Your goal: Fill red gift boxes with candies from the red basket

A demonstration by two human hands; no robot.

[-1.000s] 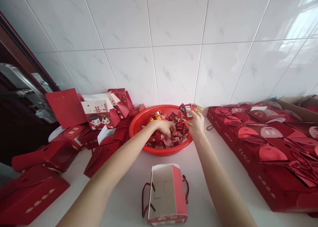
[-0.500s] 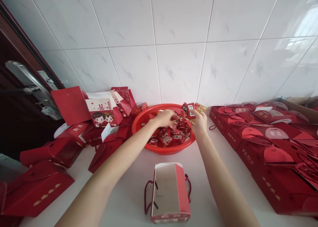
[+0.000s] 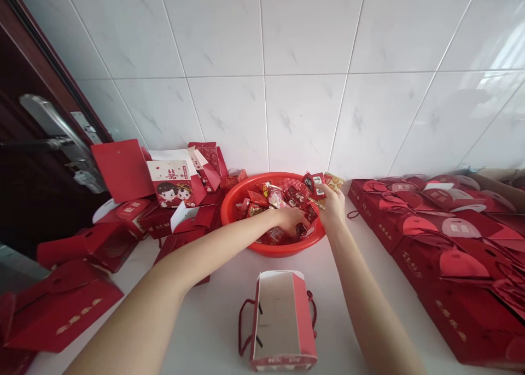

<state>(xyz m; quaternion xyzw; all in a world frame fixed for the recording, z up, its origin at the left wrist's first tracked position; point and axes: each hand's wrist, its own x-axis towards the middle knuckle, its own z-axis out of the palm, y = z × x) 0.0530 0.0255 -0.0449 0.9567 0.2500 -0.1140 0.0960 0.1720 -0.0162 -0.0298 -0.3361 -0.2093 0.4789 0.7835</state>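
Observation:
A round red basket [image 3: 283, 250] holds several wrapped candies [image 3: 276, 197]. My left hand [image 3: 292, 222] reaches down among them near the basket's right front; its fingers are bent around something I cannot make out. Over the basket's right rim, my right hand [image 3: 331, 203] is closed on several packets, among them a red and white packet [image 3: 318, 182] and a gold packet [image 3: 333, 182]. In front of the basket lies an open box [image 3: 279, 317], white inside, with a dark red cord on each side. No contents show in it.
Closed red boxes [image 3: 414, 249] stand in rows along the right. More red boxes [image 3: 69, 304] fill the left, with an upright box printed with cartoon figures [image 3: 174, 183] behind them. A tiled wall [image 3: 303, 112] rises behind; a door handle [image 3: 57, 123] is at the left.
My left hand has moved right and toward me inside the basket, uncovering candies at its back. My right hand keeps its packets near the rim. The view has shifted slightly.

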